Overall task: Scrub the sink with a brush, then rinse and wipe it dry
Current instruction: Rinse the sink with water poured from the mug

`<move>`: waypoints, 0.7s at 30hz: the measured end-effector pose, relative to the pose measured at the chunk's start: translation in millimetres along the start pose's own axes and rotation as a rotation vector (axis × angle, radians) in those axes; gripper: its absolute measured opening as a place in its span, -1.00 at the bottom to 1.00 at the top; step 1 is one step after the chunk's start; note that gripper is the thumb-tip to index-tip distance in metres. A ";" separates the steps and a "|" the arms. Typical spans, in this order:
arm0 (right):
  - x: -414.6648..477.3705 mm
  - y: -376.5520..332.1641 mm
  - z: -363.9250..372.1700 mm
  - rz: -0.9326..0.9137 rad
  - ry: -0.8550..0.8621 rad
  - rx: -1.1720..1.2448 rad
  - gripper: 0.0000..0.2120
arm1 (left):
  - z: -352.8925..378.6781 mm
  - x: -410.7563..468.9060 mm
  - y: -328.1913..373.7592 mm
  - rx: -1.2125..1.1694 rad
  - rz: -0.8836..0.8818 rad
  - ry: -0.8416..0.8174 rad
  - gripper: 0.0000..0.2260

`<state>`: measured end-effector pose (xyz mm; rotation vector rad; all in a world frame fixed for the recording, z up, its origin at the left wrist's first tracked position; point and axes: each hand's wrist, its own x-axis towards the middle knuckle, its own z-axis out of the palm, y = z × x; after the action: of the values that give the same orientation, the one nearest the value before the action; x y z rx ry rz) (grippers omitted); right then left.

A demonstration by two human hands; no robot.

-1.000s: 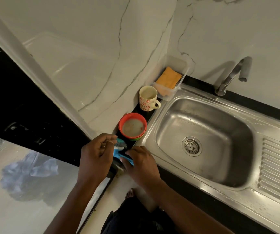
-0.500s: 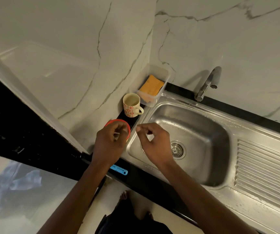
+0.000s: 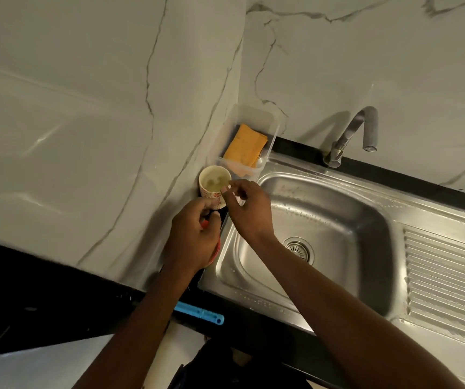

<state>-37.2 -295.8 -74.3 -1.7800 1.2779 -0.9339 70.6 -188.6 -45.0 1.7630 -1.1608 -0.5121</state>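
1 head-worn camera looks steeply down, close over the sink (image 3: 338,228).

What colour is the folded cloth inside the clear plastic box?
It is an orange-yellow folded cloth; head view shows it best.

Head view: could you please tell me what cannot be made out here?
All in the head view:
Bowl: only a red rim shows; the left hand covers it.
Brush: head hidden behind the left forearm.
Mug handle: behind the right hand.
Sink: drainboard cut by the right edge.
What either hand holds: unclear.
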 end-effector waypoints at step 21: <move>17.2 15.8 -32.6 0.513 -0.143 0.108 -0.55 | 21.6 2.9 25.7 0.005 0.025 -0.016 -0.77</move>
<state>-68.2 -320.9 -70.8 -1.3134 1.4619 -0.5614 43.5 -204.4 -32.6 1.7499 -1.1944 -0.5097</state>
